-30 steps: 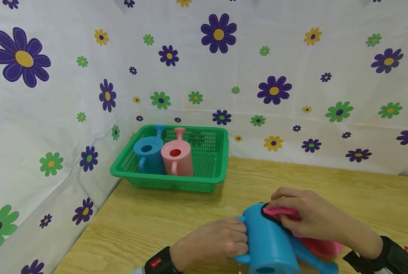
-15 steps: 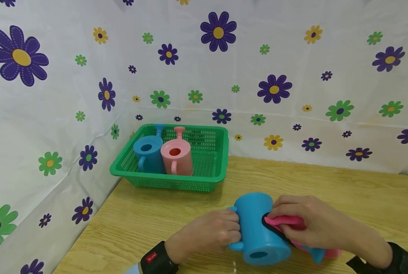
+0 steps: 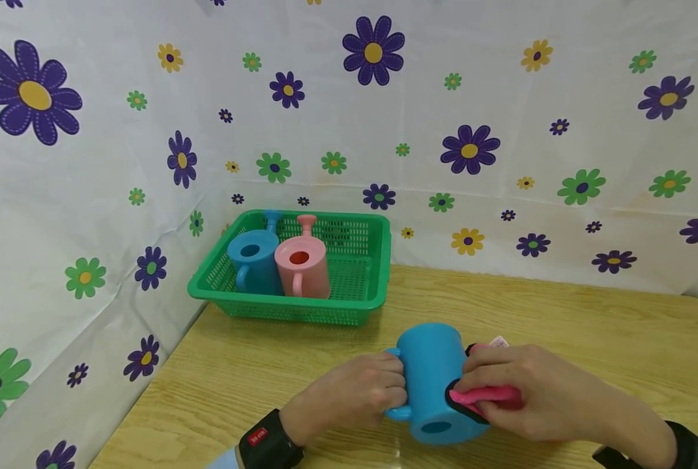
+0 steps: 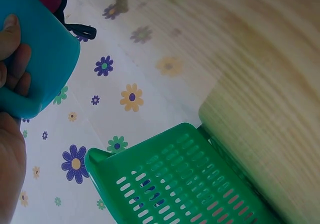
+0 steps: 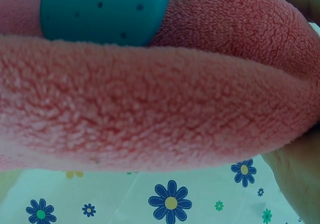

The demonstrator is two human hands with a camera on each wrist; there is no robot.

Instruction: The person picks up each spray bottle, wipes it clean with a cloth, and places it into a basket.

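A blue watering can (image 3: 433, 371) is held tilted over the table, its round top opening turned toward me. My left hand (image 3: 363, 391) grips its handle, with fingers wrapped through the loop in the left wrist view. My right hand (image 3: 536, 391) pinches a pink cloth with black edging (image 3: 483, 396) and presses it on the can's right side. In the right wrist view the fluffy pink cloth (image 5: 150, 104) fills most of the picture, and the can's dotted blue sprinkler head (image 5: 105, 14) pokes out above a fold. The spout is hidden in the head view.
A green basket (image 3: 290, 311) stands at the back left of the wooden table (image 3: 255, 365). Inside it are another blue watering can (image 3: 261, 267) and a pink watering can (image 3: 310, 270), both upright. A white flowered sheet (image 3: 501, 78) hangs behind and to the left.
The blue watering can has risen in the head view and turned, so its spout has gone behind the cloth and right hand. Both hands moved with it; the cloth shifted down along its side.
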